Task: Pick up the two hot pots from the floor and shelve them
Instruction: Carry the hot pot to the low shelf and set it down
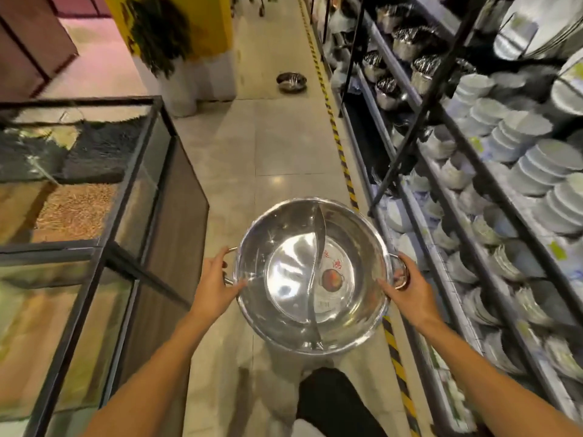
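Steel, shiny and round, the pot (312, 275) hangs level above the floor (252, 152), its mouth up. The left hand (217, 285) is clamped on the 9 o'clock handle, the right hand (405, 287) on the 3 o'clock one. A curved divider runs 12 to 6. Inside lies a label with red writing, too blurred to read. A second pot (291, 82) sits on the floor at 12 o'clock, shelves (473, 197) at 3.

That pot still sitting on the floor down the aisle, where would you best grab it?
By its rim, one hand on each side, coming down from above: the far pot sits upright and open-topped on the floor. Side handles, like the one the right hand grips on the held pot, are too blurred to confirm.
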